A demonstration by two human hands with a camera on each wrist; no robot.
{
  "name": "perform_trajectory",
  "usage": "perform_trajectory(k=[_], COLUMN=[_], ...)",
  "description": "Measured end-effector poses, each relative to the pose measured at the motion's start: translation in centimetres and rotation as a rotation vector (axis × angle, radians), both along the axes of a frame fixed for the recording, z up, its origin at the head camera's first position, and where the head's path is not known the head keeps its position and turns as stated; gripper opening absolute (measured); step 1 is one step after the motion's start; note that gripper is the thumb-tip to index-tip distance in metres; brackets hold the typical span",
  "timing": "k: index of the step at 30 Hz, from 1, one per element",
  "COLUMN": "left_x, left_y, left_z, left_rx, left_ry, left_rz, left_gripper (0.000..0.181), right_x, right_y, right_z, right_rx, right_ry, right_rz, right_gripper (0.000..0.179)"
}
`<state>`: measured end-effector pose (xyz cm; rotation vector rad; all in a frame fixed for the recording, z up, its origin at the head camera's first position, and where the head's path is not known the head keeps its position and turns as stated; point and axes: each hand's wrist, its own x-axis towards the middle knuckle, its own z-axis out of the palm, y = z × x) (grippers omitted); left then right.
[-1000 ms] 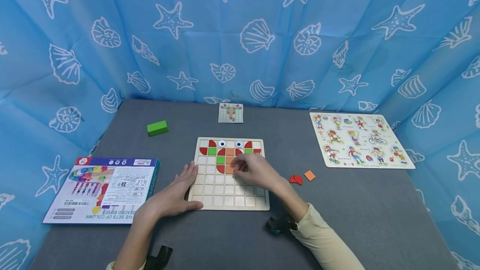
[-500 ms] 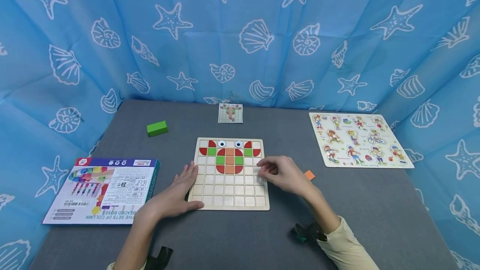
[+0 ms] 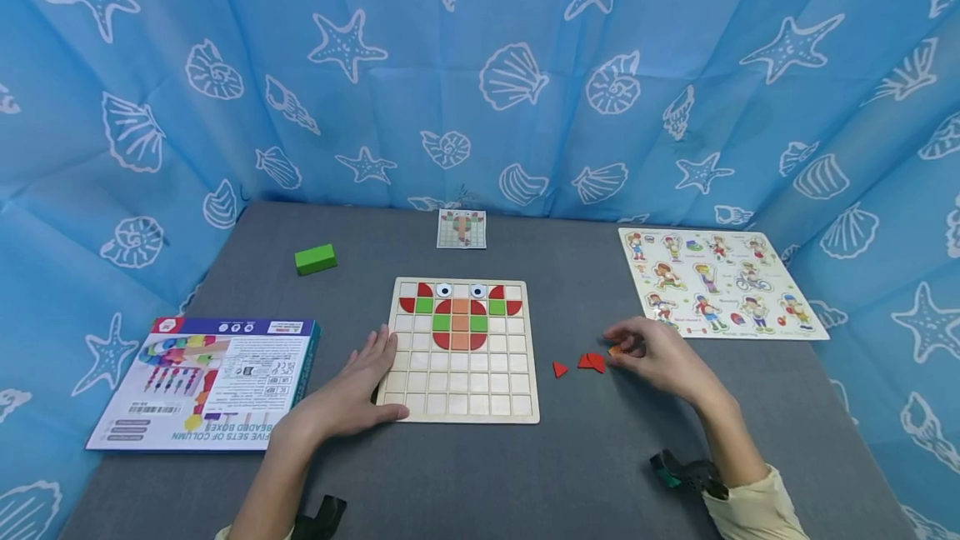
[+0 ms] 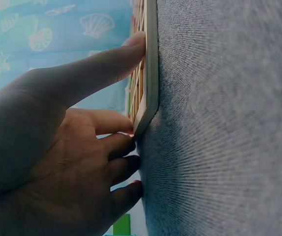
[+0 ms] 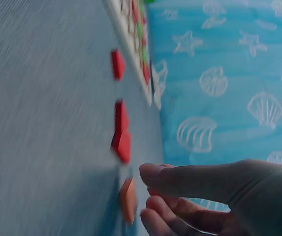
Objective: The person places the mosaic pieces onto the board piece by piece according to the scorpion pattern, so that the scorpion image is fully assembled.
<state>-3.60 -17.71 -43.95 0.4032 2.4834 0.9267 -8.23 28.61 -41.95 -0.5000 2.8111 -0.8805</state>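
My left hand (image 3: 352, 386) lies along the left side of the wooden grid board (image 3: 457, 405), its thumb on the front corner and its fingers stretched up the edge. In the left wrist view the thumb (image 4: 116, 61) presses on the board's rim. Red, green and orange tiles and two eye tiles fill part of the grid's upper half. To the right, my right hand (image 3: 663, 361) reaches down over an orange square tile (image 5: 128, 200), thumb and fingers loosely bent close beside it. Red tiles (image 3: 592, 362) lie just left of those fingers, with a red triangle (image 3: 560, 369) nearer the board.
A small pattern card (image 3: 461, 230) lies behind the board. At back left sits a green block (image 3: 315, 258). The bead-set box (image 3: 202, 382) occupies the left side. A picture puzzle board (image 3: 720, 282) lies at back right, before the blue curtain (image 3: 517, 107).
My right hand has moved right from the grid to the orange tile. A green tile shows in the grid's right middle, where that hand was. A red triangle now lies apart. The left hand stays.
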Motion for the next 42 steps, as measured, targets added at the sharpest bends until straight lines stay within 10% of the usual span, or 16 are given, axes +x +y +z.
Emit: perform_trajectory(k=[20, 42], left_x=[0.0, -0.1], left_y=[0.2, 0.0], left_z=[0.3, 0.0], left_rx=[0.01, 0.003], left_ry=[-0.007, -0.008], left_rz=[0.002, 0.006], left_gripper=[0.108, 0.108], right_x=[-0.1, 0.1], right_y=[1.5, -10.8], right_z=[-0.8, 0.1], right_rx=[-0.036, -0.229], right_ry=[0.013, -0.057], right_rz=[-0.007, 0.148], right_gripper=[0.017, 0.021])
